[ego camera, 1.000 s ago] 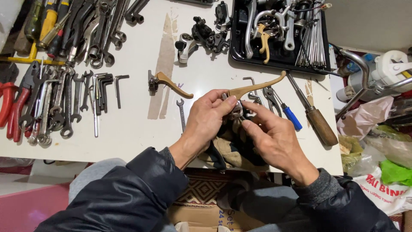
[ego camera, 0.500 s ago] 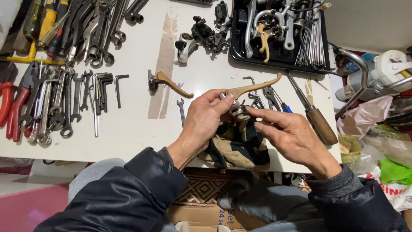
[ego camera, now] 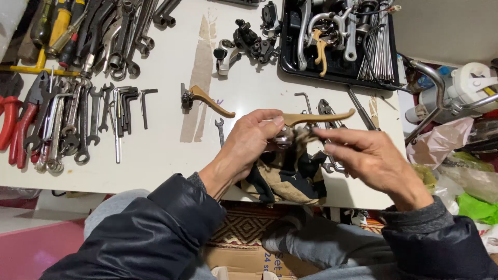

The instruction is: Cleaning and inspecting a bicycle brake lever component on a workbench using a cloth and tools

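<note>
White workbench (ego camera: pixel 171 150) is sitting crowded: spanners (ego camera: pixel 78 129) and hex keys (ego camera: pixel 132 101) lying in rows on the left, a black tray (ego camera: pixel 286 57) of levers and spokes at the top, a second gold brake lever (ego camera: pixel 207 101) lying loose mid-table, a small spanner (ego camera: pixel 220 129) just beside the work.

Left hand (ego camera: pixel 249 142) is pinching the clamp end of the gold brake lever (ego camera: pixel 316 118), fingers closed narrow round the metal body, blade pointing right, held just above the table edge. Right hand (ego camera: pixel 368 158) is reaching in with fingers half-spread, fingertips at a dark rag (ego camera: pixel 285 179); blurred, so I cannot tell whether it is gripping cloth or lever.

Risks, as I'm judging them:
- lever is hanging on a fingertip pinch only; a greasy body could be slipping out and dropping past the edge onto the lap or the floor
- rag is draping over the edge, so it could be sliding off or snagging the clamp
- any loose small part at the clamp could be rolling off into the clutter below.
</note>
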